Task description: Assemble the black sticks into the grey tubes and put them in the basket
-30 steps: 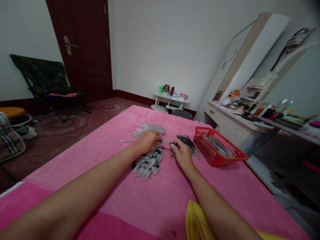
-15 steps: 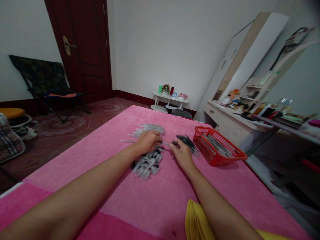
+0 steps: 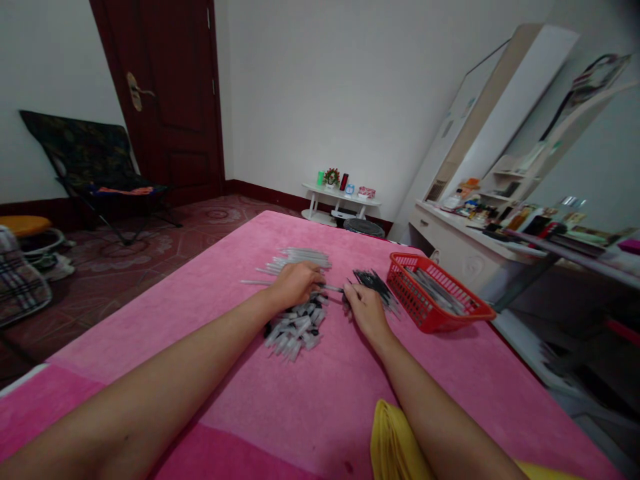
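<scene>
My left hand [image 3: 295,283] is curled closed over one end of a thin grey pen tube [image 3: 331,288], above a heap of short grey and black caps [image 3: 296,327] on the pink bed cover [image 3: 240,373]. My right hand [image 3: 366,308] pinches the tube's other end with its fingertips together. Beyond my left hand lies a bundle of long clear tubes [image 3: 300,259]. A pile of thin black refills [image 3: 375,283] lies just past my right hand.
A red plastic basket [image 3: 436,301] holding several finished pens stands right of the refills, near the bed's edge. A white dresser [image 3: 465,247] crowded with bottles lies beyond it. A folding chair [image 3: 95,173], a dark door [image 3: 170,100] and a small white shelf [image 3: 340,200] are farther off.
My hands stayed almost still; the right hand shifted slightly toward the left along the tube.
</scene>
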Demonstrator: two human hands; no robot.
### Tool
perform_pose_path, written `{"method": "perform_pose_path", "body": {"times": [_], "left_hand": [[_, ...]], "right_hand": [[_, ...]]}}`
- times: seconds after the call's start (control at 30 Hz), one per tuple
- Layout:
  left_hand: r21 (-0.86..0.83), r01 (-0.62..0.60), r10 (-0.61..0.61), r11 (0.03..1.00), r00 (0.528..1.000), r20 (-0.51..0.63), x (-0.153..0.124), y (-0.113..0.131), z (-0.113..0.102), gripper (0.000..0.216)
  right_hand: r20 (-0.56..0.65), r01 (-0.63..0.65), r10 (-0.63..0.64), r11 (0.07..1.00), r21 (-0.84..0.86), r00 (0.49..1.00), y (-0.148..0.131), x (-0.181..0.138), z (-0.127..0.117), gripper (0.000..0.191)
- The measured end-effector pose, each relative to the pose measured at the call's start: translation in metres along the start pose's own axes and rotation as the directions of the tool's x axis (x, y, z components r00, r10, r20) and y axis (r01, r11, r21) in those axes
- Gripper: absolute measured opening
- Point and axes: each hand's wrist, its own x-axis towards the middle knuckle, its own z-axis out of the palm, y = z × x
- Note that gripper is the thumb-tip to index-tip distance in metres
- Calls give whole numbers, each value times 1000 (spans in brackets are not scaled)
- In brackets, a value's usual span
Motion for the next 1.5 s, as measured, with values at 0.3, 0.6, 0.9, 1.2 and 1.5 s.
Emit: {"method": "perform_pose_path", "body": {"times": [0.3, 0.6, 0.9, 1.2, 1.5], "left_hand": [[-47, -20, 20, 999, 1000, 2, 0, 0, 2, 20], [-43, 9, -10, 999, 1000, -20, 0, -4, 2, 21], [-138, 221, -239, 965, 963, -126, -2, -15, 4, 21], [-876, 203, -565, 437, 820, -91, 11, -15, 6, 22], [-987, 120, -628, -109, 762, 162, 14, 1, -6, 42]], "right_hand": [[106, -74, 66, 994, 75, 992, 3, -1, 4, 48], [94, -91, 79, 987, 133, 992, 1, -1, 4, 44], [307, 361, -345, 932, 3, 887, -20, -12, 10, 21], [325, 362, -327, 931, -51, 887, -19, -10, -1, 11], [46, 32, -40, 987, 159, 998, -7, -1, 7, 13]]}}
